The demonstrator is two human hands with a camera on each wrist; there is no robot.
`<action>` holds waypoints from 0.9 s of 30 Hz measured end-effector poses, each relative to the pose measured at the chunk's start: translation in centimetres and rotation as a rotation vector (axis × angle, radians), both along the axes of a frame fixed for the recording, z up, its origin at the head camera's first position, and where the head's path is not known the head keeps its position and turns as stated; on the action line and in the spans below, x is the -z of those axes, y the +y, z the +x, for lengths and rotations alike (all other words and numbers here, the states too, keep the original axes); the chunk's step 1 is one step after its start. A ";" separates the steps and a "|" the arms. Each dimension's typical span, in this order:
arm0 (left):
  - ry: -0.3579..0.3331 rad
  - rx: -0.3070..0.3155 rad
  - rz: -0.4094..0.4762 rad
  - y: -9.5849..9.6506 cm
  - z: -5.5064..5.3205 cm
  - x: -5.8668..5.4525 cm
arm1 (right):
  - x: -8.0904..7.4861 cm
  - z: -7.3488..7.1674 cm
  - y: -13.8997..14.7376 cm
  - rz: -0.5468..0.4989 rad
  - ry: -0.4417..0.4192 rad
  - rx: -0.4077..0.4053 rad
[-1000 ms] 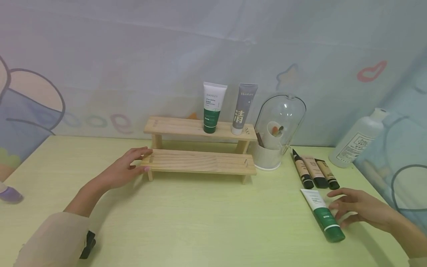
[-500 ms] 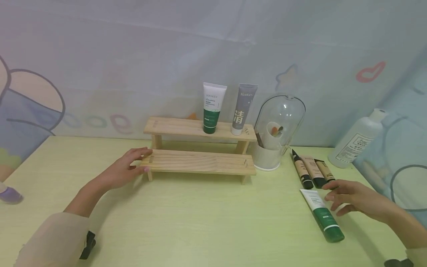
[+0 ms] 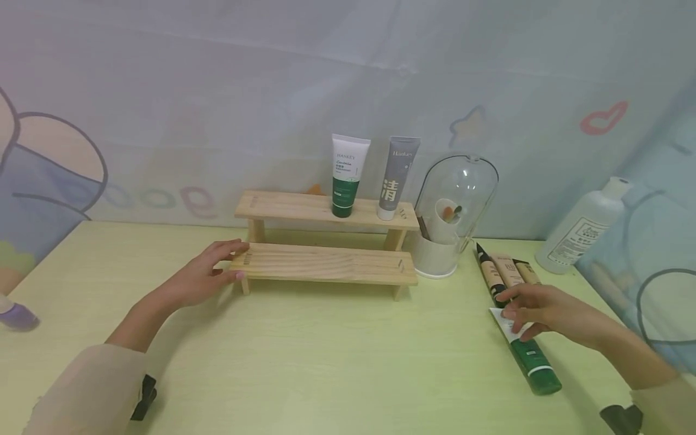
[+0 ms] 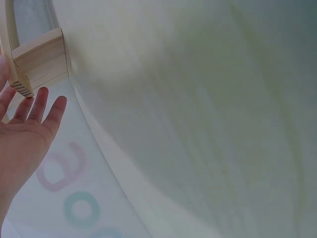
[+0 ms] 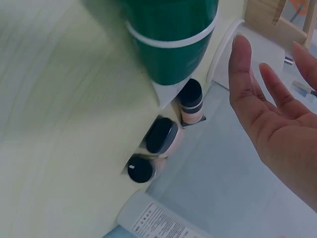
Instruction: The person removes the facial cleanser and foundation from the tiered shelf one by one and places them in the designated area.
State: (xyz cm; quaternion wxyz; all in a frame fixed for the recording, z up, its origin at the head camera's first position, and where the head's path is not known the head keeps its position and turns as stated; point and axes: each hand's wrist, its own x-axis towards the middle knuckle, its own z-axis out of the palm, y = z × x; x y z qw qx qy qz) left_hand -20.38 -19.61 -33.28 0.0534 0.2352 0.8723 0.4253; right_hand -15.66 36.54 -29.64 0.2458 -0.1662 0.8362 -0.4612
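Note:
My left hand rests at the left end of the two-tier wooden stand's lower shelf, thumb at the front corner, index finger at the back. In the left wrist view its other fingers extend loosely beside the shelf end. My right hand hovers with relaxed fingers over a white-and-green squeeze tube lying on the table, covering part of its white end. The right wrist view shows that palm holding nothing. Just beyond lie a black-capped pointed tube, a BB cream tube and a gold tube, partly hidden by the hand.
On the upper shelf stand another white-and-green tube and a grey tube. A clear-domed brush holder sits right of the stand. A white bottle stands at the back right. A purple-ended object lies far left.
My right hand has moved left and a little away from me, from beside the lying tube to over its white end. My left hand and the stand have stayed still.

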 end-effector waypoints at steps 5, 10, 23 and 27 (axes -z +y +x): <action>0.009 0.003 -0.012 0.1 0.0 -0.1 | -0.2 -0.6 -1.5 0.012 0.013 -0.015; 0.010 0.004 -0.019 0.1 0.0 -0.2 | -0.1 -1.2 -3.1 0.037 -0.013 0.024; 0.013 0.017 -0.016 0.1 0.1 -0.2 | -0.2 -2.3 -6.6 0.077 -0.015 0.032; 0.015 0.011 -0.016 0.1 0.2 -0.3 | -0.5 -2.8 -7.3 0.061 0.030 0.014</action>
